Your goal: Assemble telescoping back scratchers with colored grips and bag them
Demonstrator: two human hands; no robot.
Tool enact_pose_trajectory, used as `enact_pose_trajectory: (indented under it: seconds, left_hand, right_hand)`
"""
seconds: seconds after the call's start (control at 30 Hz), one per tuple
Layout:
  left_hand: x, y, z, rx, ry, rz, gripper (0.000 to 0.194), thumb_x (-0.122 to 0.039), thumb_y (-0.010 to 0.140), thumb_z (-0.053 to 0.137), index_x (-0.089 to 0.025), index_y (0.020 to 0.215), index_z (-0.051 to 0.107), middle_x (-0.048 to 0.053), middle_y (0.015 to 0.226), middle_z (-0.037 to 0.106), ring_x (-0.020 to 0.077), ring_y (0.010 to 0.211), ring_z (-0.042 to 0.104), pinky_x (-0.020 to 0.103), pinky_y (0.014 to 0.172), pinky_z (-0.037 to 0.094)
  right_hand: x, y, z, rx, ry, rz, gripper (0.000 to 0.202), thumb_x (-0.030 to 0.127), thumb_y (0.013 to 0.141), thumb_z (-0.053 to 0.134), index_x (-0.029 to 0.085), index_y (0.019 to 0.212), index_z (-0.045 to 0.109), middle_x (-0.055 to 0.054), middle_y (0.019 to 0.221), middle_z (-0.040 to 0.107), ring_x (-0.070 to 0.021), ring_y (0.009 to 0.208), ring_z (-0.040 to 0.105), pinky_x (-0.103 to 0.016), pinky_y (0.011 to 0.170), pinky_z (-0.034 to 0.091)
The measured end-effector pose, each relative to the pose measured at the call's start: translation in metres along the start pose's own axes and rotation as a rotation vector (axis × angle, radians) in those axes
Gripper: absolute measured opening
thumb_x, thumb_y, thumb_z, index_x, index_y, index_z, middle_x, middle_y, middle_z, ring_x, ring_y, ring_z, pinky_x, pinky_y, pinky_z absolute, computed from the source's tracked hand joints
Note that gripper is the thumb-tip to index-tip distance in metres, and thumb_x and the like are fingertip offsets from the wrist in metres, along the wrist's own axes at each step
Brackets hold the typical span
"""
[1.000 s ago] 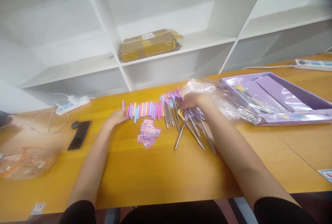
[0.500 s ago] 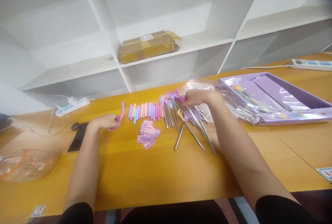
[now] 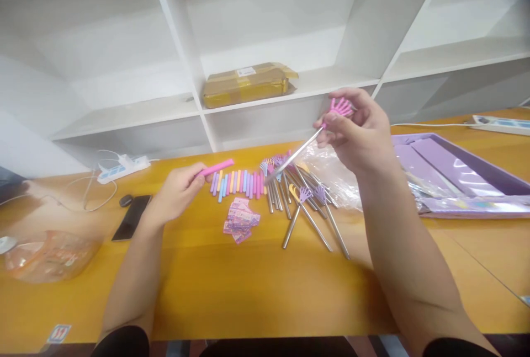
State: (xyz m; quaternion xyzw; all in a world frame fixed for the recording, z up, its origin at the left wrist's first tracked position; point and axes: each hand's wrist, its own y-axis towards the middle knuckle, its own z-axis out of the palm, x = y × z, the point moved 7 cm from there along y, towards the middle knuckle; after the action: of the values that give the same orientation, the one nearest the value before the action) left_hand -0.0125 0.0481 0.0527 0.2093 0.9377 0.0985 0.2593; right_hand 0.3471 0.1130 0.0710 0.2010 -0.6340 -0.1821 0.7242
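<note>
Closed around one end of a pink handle tube (image 3: 219, 168), my left hand (image 3: 178, 191) is over the left of the table. Raised on the right, my right hand (image 3: 360, 131) grips a back scratcher by its pink hand-shaped head (image 3: 340, 107); the metal rod (image 3: 298, 151) slants down to the left. Between the hands lies a row of pastel handle tubes (image 3: 240, 182). To its right is a pile of metal-rod scratchers with coloured hand-shaped heads (image 3: 305, 195). A small heap of pink printed cards (image 3: 240, 220) lies in front of the row.
An open lilac box (image 3: 467, 208) and clear plastic wrapping (image 3: 331, 175) occupy the right side. At left are a phone (image 3: 131, 218), a dark mouse-like object (image 3: 126, 201), a power strip (image 3: 124, 168) and a plastic bottle (image 3: 49, 257). A taped parcel (image 3: 248, 85) sits on the shelf.
My right hand has lifted a pink-headed back scratcher up from the pile. My left hand has moved right, its pink tube now pointing toward the rod.
</note>
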Motion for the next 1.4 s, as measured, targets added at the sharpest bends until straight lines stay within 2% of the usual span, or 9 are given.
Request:
enact_pose_trajectory:
  seconds: [0.13,0.27,0.43,0.6,0.77,0.93,1.07,1.4]
  left_hand:
    - [-0.016,-0.007,-0.010,-0.113,0.023,0.065,0.027,-0.036,0.104,0.045,-0.023,0.091,0.065,-0.002,0.070,0.058,0.0147,0.062,0.049,0.029,0.064,0.037]
    - [-0.024,-0.013,-0.013,-0.138,0.010,0.105,0.030,-0.039,0.106,0.045,-0.023,0.092,0.067,-0.002,0.068,0.058,0.0146,0.060,0.048,0.029,0.064,0.038]
    - [-0.030,-0.017,-0.015,-0.158,0.005,0.148,0.028,-0.033,0.105,0.047,-0.023,0.092,0.069,-0.003,0.066,0.057,0.0134,0.057,0.046,0.028,0.064,0.040]
    - [-0.032,-0.014,-0.013,-0.154,0.074,0.100,0.021,-0.027,0.100,0.048,-0.023,0.091,0.068,-0.003,0.066,0.058,0.0137,0.057,0.046,0.028,0.061,0.038]
    - [-0.034,-0.014,-0.012,-0.163,0.103,0.116,0.022,-0.027,0.100,0.050,-0.023,0.096,0.071,-0.002,0.071,0.063,0.0133,0.059,0.049,0.028,0.062,0.039]
    - [-0.033,-0.016,-0.018,-0.213,0.066,0.135,0.023,-0.026,0.100,0.049,-0.022,0.100,0.072,-0.003,0.070,0.064,0.0127,0.058,0.050,0.027,0.060,0.038]
    - [-0.036,-0.016,-0.019,-0.233,0.082,0.166,0.023,-0.024,0.100,0.049,-0.021,0.098,0.072,-0.003,0.068,0.062,0.0115,0.056,0.049,0.026,0.058,0.037]
    - [-0.035,-0.016,-0.019,-0.342,0.199,0.227,0.030,-0.016,0.094,0.051,-0.017,0.107,0.077,-0.002,0.076,0.072,0.0103,0.057,0.053,0.025,0.059,0.041]
  right_hand:
    - [0.007,-0.006,0.007,-0.042,0.068,-0.031,0.039,0.048,0.084,0.086,0.033,0.102,0.055,0.000,0.091,0.069,-0.0176,0.071,0.070,-0.035,0.063,0.065]
    - [0.008,-0.013,0.019,0.004,0.111,-0.020,0.040,0.047,0.085,0.086,0.032,0.100,0.052,0.001,0.090,0.069,-0.0155,0.069,0.069,-0.034,0.065,0.065]
    - [0.001,-0.014,0.025,0.008,0.079,0.006,0.039,0.048,0.087,0.082,0.031,0.100,0.049,0.001,0.092,0.068,-0.0153,0.071,0.068,-0.034,0.068,0.063]
    - [-0.009,-0.010,0.024,0.025,0.043,0.024,0.039,0.050,0.087,0.078,0.032,0.099,0.046,0.003,0.092,0.067,-0.0156,0.074,0.068,-0.033,0.068,0.060]
    - [-0.011,-0.011,0.025,0.014,0.050,0.017,0.037,0.048,0.087,0.076,0.031,0.100,0.046,0.002,0.091,0.067,-0.0150,0.073,0.067,-0.033,0.068,0.060]
    - [-0.012,-0.012,0.029,-0.027,0.122,0.031,0.040,0.045,0.082,0.082,0.029,0.098,0.050,0.001,0.086,0.068,-0.0141,0.065,0.065,-0.031,0.060,0.059]
    - [-0.013,-0.012,0.030,-0.040,0.215,-0.038,0.036,0.039,0.083,0.084,0.028,0.096,0.053,0.002,0.082,0.067,-0.0123,0.060,0.063,-0.028,0.054,0.057]
    - [-0.018,-0.013,0.032,-0.043,0.245,-0.042,0.031,0.036,0.082,0.086,0.027,0.094,0.060,0.001,0.086,0.067,-0.0115,0.062,0.065,-0.027,0.054,0.060]
